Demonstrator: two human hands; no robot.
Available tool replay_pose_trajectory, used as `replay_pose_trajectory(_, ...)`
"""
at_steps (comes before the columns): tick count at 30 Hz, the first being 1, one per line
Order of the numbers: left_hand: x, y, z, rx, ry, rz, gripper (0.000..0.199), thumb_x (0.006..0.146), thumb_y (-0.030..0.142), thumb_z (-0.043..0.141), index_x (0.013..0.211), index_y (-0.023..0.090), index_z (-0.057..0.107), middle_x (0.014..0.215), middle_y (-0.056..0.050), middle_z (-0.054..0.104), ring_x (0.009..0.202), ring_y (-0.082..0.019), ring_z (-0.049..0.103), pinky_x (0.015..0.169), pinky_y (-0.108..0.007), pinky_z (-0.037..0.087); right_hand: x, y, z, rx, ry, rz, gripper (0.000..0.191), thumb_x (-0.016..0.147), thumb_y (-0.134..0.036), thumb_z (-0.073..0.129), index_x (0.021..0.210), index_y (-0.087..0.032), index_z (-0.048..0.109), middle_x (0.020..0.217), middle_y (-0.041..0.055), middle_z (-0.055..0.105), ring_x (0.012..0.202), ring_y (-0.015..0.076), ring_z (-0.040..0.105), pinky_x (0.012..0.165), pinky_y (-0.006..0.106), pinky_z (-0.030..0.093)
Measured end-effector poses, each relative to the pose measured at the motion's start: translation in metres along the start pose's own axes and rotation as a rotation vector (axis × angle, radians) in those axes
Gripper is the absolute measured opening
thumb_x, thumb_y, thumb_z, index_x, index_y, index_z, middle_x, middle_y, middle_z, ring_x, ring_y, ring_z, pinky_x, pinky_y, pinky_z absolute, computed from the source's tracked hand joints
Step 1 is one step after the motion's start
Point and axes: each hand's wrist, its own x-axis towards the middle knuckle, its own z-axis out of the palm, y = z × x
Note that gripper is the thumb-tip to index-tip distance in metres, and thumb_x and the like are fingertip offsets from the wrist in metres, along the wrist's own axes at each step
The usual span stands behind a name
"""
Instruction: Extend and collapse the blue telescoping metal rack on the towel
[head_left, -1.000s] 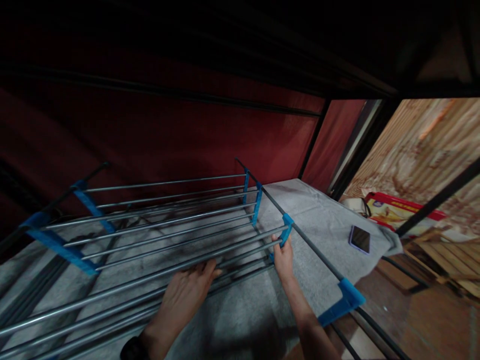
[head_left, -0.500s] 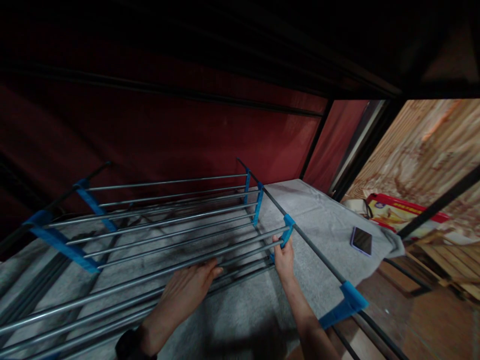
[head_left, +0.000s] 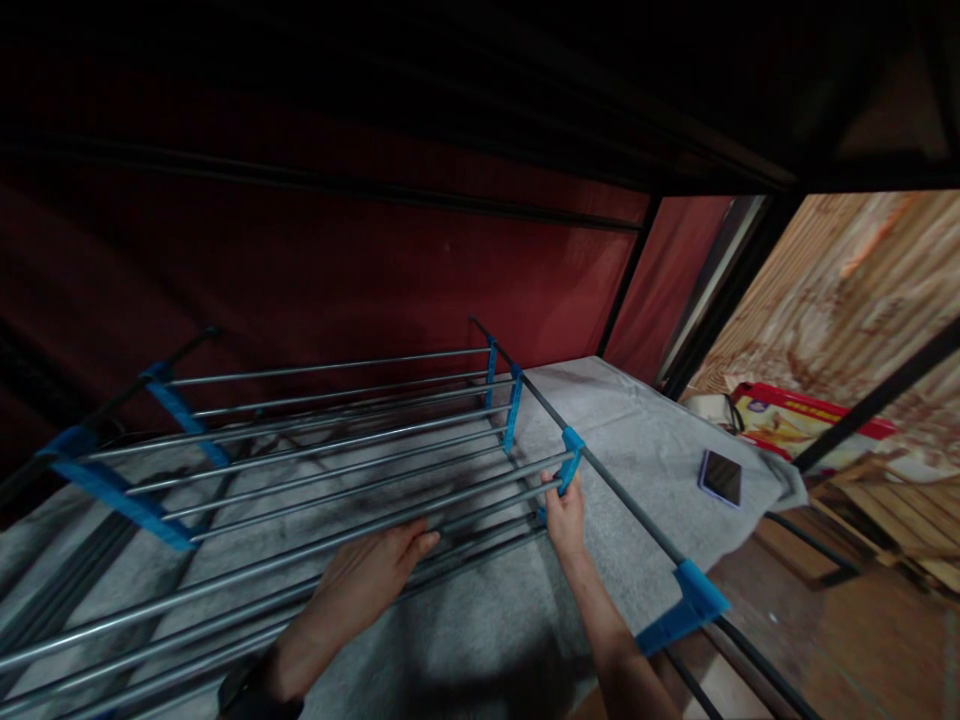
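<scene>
A rack of grey metal tubes [head_left: 315, 437] and blue plastic brackets lies on its side across a grey cloth. In the lower middle my left hand [head_left: 367, 570] is closed over one of the nearer tubes, thumb towards the right; its other fingers are partly hidden. My right hand [head_left: 566, 515] grips the lower part of a blue bracket [head_left: 573, 445], where tube ends meet it. That bracket sits on a dark side pole [head_left: 622, 490]. Closer to me on the same pole is another blue bracket [head_left: 694, 600], which neither hand touches.
Grey cloth [head_left: 600, 400] covers the surface under the rack. A phone [head_left: 721, 478] lies on it at right. Beyond are a red and yellow box [head_left: 795, 415] and wooden slats [head_left: 900, 510]. A red wall [head_left: 375, 270] stands behind, with dark frame bars around.
The view has shifted very slightly, and the rack appears a little further left. Both hands keep their places on the rack.
</scene>
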Motion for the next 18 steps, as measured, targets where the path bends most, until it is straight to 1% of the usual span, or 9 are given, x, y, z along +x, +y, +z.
replay_pose_trajectory(2,0.001,0.0,-0.002,-0.036,-0.017,-0.005,0.045,0.098,0.055,0.031,0.101,0.029,0.068,0.098,-0.003,0.076,0.094,-0.027,0.07,0.078,-0.035,0.047,0.0,0.0,0.0,-0.02,-0.002,0.016,0.069,0.088,-0.064,0.055,0.135,-0.014,0.054,0.105,0.0111,0.07,0.097,0.0261,0.062,0.091,0.04,0.048)
replay_pose_trajectory(5,0.003,-0.001,-0.004,-0.096,-0.028,0.008,0.047,0.098,0.055,0.03,0.095,0.028,0.068,0.093,-0.002,0.075,0.089,-0.025,0.07,0.077,-0.033,0.048,0.0,-0.001,0.0,-0.027,0.002,0.015,0.069,0.088,-0.065,0.054,0.134,-0.014,0.054,0.11,0.0116,0.069,0.101,0.0268,0.062,0.091,0.04,0.047)
replay_pose_trajectory(8,0.004,-0.003,-0.004,-0.091,-0.022,0.023,0.049,0.098,0.055,0.029,0.096,0.027,0.069,0.093,-0.002,0.075,0.086,-0.023,0.071,0.075,-0.032,0.049,0.001,-0.001,0.001,-0.011,0.0,0.008,0.065,0.089,-0.064,0.051,0.134,-0.016,0.055,0.102,0.0092,0.07,0.097,0.0263,0.062,0.09,0.04,0.047)
replay_pose_trajectory(11,0.003,-0.001,-0.003,-0.035,-0.01,0.02,0.048,0.099,0.053,0.029,0.099,0.027,0.069,0.093,-0.003,0.076,0.087,-0.023,0.072,0.075,-0.031,0.05,0.002,-0.001,0.001,0.004,-0.005,-0.003,0.058,0.091,-0.063,0.049,0.127,-0.018,0.058,0.098,0.008,0.07,0.093,0.0253,0.062,0.09,0.04,0.047)
replay_pose_trajectory(14,-0.002,0.006,0.002,0.112,0.057,0.019,0.046,0.102,0.047,0.028,0.1,0.025,0.069,0.09,-0.004,0.076,0.086,-0.027,0.072,0.074,-0.035,0.051,0.003,-0.001,0.001,-0.003,-0.016,0.016,0.052,0.091,-0.062,0.047,0.118,-0.019,0.061,0.096,0.0075,0.068,0.088,0.0237,0.061,0.085,0.038,0.047)
replay_pose_trajectory(16,-0.005,0.01,0.007,0.218,0.145,0.03,0.043,0.103,0.043,0.028,0.104,0.024,0.068,0.095,-0.006,0.076,0.089,-0.029,0.072,0.076,-0.038,0.051,0.003,-0.002,0.001,-0.017,-0.026,0.043,0.05,0.092,-0.061,0.047,0.112,-0.018,0.061,0.092,0.0067,0.067,0.084,0.0232,0.06,0.081,0.037,0.047)
replay_pose_trajectory(18,-0.008,0.012,0.013,0.285,0.222,0.047,0.04,0.103,0.039,0.03,0.108,0.023,0.066,0.101,-0.008,0.075,0.092,-0.029,0.072,0.077,-0.039,0.052,0.003,-0.004,0.0,-0.012,-0.031,0.055,0.05,0.092,-0.061,0.047,0.112,-0.017,0.06,0.09,0.0064,0.066,0.085,0.0234,0.06,0.081,0.037,0.047)
